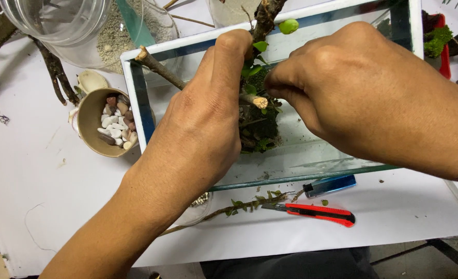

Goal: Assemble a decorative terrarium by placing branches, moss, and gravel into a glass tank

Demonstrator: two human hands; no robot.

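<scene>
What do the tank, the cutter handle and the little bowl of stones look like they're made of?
The tank looks like clear glass: see-through walls with greenish cut edges. The cutter seems to have a glossy red plastic handle with a black end. The bowl looks like matte tan paper or card, though that is not certain; it holds smooth white and brown pebbles. Both hands work on the mossy branch.

Pebble cup left of glass tank; cutter before tank.

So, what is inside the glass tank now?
Inside the glass tank there is a branchy piece of wood with small green leaves and dark moss at its base. The left hand and right hand cover the middle, so the part they grip is hidden.
</scene>
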